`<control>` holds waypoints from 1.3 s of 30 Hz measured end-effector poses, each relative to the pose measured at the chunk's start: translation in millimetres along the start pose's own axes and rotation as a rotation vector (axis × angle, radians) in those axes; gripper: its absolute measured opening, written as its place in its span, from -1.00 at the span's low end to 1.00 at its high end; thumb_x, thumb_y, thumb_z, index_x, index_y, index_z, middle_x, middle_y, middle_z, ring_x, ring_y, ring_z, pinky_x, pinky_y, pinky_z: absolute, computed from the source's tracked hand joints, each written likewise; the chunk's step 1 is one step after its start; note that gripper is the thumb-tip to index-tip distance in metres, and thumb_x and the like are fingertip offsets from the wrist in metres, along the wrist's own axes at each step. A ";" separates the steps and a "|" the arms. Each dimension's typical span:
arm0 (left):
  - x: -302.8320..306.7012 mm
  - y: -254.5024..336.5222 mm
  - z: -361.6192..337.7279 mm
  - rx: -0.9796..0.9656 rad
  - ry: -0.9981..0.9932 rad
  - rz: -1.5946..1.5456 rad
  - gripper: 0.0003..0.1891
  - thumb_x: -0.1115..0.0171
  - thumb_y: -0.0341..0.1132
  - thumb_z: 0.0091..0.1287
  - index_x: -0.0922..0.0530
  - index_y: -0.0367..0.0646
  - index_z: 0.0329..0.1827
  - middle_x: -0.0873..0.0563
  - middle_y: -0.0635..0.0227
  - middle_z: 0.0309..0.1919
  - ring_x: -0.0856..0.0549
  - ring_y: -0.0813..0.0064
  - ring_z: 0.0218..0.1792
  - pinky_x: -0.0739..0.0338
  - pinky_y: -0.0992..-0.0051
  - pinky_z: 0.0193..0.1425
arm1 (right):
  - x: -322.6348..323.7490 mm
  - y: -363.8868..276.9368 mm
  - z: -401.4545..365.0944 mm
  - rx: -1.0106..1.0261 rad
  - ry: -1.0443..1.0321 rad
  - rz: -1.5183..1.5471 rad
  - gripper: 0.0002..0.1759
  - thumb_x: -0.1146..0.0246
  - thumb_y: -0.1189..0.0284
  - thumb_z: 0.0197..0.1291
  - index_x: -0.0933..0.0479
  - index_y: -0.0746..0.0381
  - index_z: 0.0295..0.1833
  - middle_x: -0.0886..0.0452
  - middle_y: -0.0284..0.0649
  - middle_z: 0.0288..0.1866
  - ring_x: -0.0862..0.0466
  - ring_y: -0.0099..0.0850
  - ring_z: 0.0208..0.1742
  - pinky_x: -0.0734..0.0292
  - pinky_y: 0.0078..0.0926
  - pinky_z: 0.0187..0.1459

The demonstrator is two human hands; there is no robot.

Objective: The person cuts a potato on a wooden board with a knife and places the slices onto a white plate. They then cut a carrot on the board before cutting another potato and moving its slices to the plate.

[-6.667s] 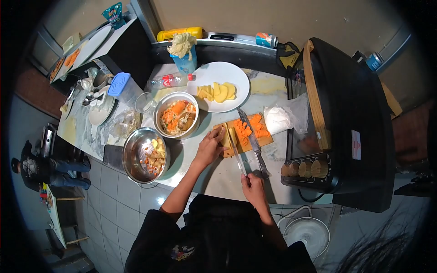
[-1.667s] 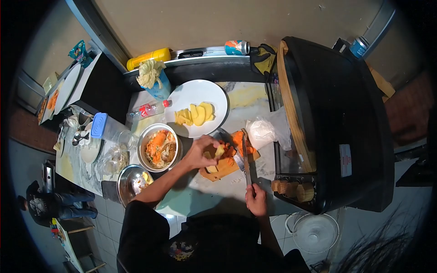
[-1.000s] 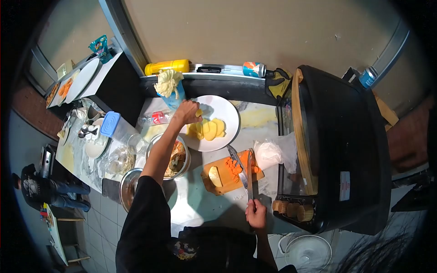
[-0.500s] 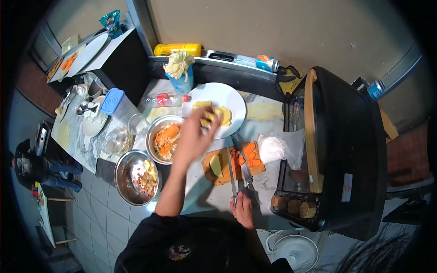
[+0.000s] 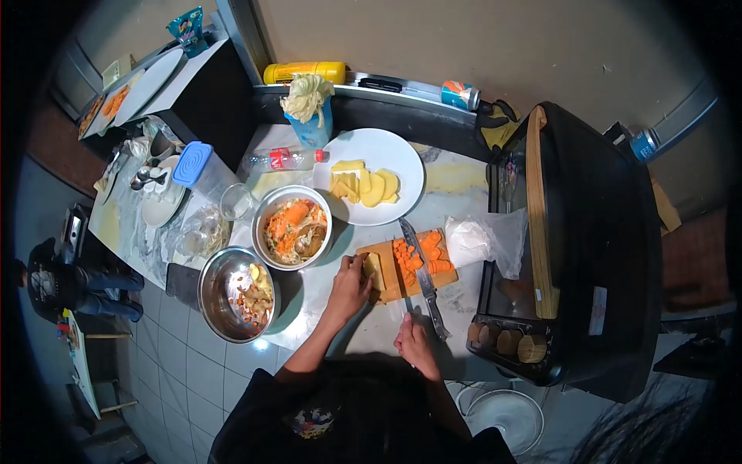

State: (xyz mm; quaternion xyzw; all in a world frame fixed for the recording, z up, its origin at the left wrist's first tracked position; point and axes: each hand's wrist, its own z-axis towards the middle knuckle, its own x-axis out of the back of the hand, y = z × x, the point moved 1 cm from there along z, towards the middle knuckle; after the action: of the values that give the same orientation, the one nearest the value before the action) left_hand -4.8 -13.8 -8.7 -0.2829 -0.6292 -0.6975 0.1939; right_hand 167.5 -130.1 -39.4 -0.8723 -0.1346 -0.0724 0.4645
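My left hand [image 5: 352, 288] is at the left end of the wooden cutting board [image 5: 392, 291], its fingers closed against a pale yellow potato piece [image 5: 374, 272]. My right hand [image 5: 416, 346] grips a knife by its handle, near the counter's front edge; the thin blade is seen almost edge-on, pointing away over the board. A second knife [image 5: 423, 280] with a dark handle lies across the board. Chopped orange carrot [image 5: 438, 265] sits around that blade. Behind the board, a white plate [image 5: 407, 166] carries several potato slices [image 5: 375, 187].
Left of the board stand a pot [image 5: 260, 199] of shredded vegetables and a steel bowl [image 5: 202, 305] with peelings. A plastic bag of white powder [image 5: 469, 238] touches the board's right side, beside a black toaster oven [image 5: 603, 255]. A bottle [image 5: 287, 159] lies behind.
My left hand has come back from the plate to the potato piece on the board. That piece now stands more upright. My right hand keeps its knife.
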 end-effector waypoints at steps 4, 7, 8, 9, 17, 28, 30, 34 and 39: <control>0.1 3.1 4.9 0.077 -0.047 -0.009 -0.52 -0.31 -0.43 0.21 -0.44 -0.29 0.21 -0.55 -0.06 -0.17 -0.66 -0.03 -0.33 -0.57 0.12 -0.20 | -5.8 16.9 12.7 -0.044 -0.023 0.045 -0.28 0.27 -0.07 0.50 -0.34 0.28 -0.54 -0.40 -0.18 -0.68 -0.49 -0.28 -0.58 -0.38 -0.34 -0.42; -2.5 1.3 7.5 0.036 -0.013 0.013 -0.53 -0.32 -0.43 0.20 -0.47 -0.24 0.20 -0.56 -0.03 -0.20 -0.66 0.01 -0.34 -0.57 0.14 -0.21 | -6.8 15.3 13.0 0.022 -0.064 0.104 -0.37 0.24 -0.06 0.51 -0.26 0.21 -0.47 -0.30 -0.34 -0.71 -0.36 -0.52 -0.76 -0.27 -0.54 -0.71; -3.2 2.5 8.3 0.039 -0.016 0.013 -0.53 -0.32 -0.43 0.20 -0.47 -0.24 0.20 -0.56 -0.03 -0.20 -0.66 0.01 -0.34 -0.57 0.14 -0.21 | -6.7 11.7 12.4 0.039 -0.076 0.110 -0.38 0.24 -0.06 0.51 -0.25 0.20 -0.47 -0.28 -0.34 -0.71 -0.34 -0.52 -0.78 -0.25 -0.54 -0.74; -2.5 6.7 9.9 0.050 -0.008 -0.001 -0.54 -0.32 -0.43 0.20 -0.49 -0.21 0.19 -0.56 -0.03 -0.21 -0.66 0.01 -0.34 -0.57 0.14 -0.21 | -6.1 5.9 10.6 0.036 -0.077 0.112 -0.38 0.24 -0.06 0.51 -0.25 0.20 -0.47 -0.28 -0.34 -0.71 -0.34 -0.52 -0.78 -0.25 -0.54 -0.74; -12.4 10.2 12.2 0.015 0.001 -0.019 -0.59 -0.29 -0.46 0.21 -0.55 -0.16 0.16 -0.57 -0.02 -0.25 -0.64 0.01 -0.36 -0.56 0.15 -0.22 | -5.2 2.6 13.3 -0.010 -0.092 0.150 -0.36 0.27 -0.04 0.52 -0.27 0.20 -0.51 -0.25 -0.34 -0.75 -0.29 -0.51 -0.85 -0.21 -0.51 -0.80; -11.3 14.1 12.6 -0.001 0.081 -0.024 -0.62 -0.31 -0.50 0.20 -0.64 -0.16 0.12 -0.59 0.03 -0.29 -0.63 0.11 -0.39 -0.53 0.26 -0.24 | -17.6 28.4 26.3 0.026 0.038 -0.069 -0.28 0.25 0.03 0.52 -0.52 0.40 -0.39 -0.54 0.17 -0.52 -0.62 0.18 -0.27 -0.47 -0.02 -0.18; -11.4 13.7 14.2 0.008 0.076 -0.045 -0.62 -0.32 -0.49 0.19 -0.65 -0.15 0.12 -0.59 0.05 -0.30 -0.62 0.13 -0.39 -0.53 0.27 -0.24 | -18.0 27.4 27.3 0.055 0.093 -0.115 -0.31 0.22 0.04 0.51 -0.54 0.41 -0.34 -0.57 0.25 -0.43 -0.60 0.23 -0.19 -0.47 0.00 -0.16; -13.8 12.3 12.1 0.042 0.096 -0.069 -0.62 -0.33 -0.47 0.19 -0.66 -0.14 0.11 -0.59 0.09 -0.32 -0.62 0.15 -0.39 -0.53 0.29 -0.24 | -21.3 15.5 24.5 0.055 0.130 -0.079 -0.35 0.16 0.05 0.51 -0.54 0.42 -0.28 -0.55 0.34 -0.29 -0.56 0.27 -0.10 -0.44 0.04 -0.15; -13.3 10.4 11.5 0.036 0.077 -0.077 -0.61 -0.31 -0.47 0.21 -0.65 -0.15 0.13 -0.59 0.07 -0.29 -0.64 0.13 -0.33 -0.53 0.29 -0.16 | -27.5 13.6 24.5 0.219 0.224 -0.064 -0.30 0.23 0.03 0.53 -0.34 0.27 -0.59 -0.30 -0.25 -0.79 -0.41 -0.32 -0.74 -0.33 -0.27 -0.56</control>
State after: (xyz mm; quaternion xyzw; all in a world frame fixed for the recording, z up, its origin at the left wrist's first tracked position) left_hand 13.7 -4.9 -8.7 -0.2278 -0.6440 -0.7036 0.1960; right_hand 145.5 -121.6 -70.7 -0.7982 -0.1168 -0.1689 0.5663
